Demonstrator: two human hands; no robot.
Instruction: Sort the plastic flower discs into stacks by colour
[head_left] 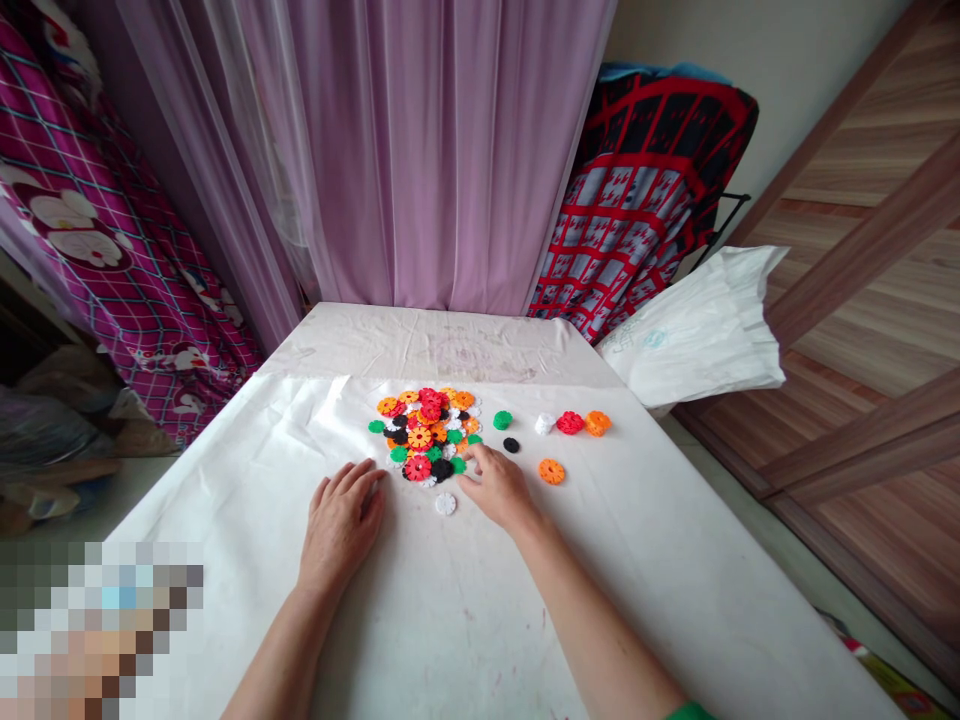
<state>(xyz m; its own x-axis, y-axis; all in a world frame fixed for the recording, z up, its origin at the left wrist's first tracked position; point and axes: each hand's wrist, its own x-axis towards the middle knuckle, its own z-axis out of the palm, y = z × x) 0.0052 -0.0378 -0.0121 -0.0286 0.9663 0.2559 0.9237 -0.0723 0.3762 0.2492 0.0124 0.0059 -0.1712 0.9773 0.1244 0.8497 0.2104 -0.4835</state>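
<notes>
Forearms (589, 600) extend toward discs (420, 437); bag print (655, 340) is illegible.

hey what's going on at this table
A person's right hand is at the right edge of a pile of coloured discs, close to a green disc; whether it grips it is unclear. The left hand rests on the white table. Right of the pile are a green stack, white stack, red stack and orange stack.

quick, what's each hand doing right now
Left hand: open, resting on the white tablecloth.
Right hand: fingers at a green notched disc; grip unclear.
</notes>
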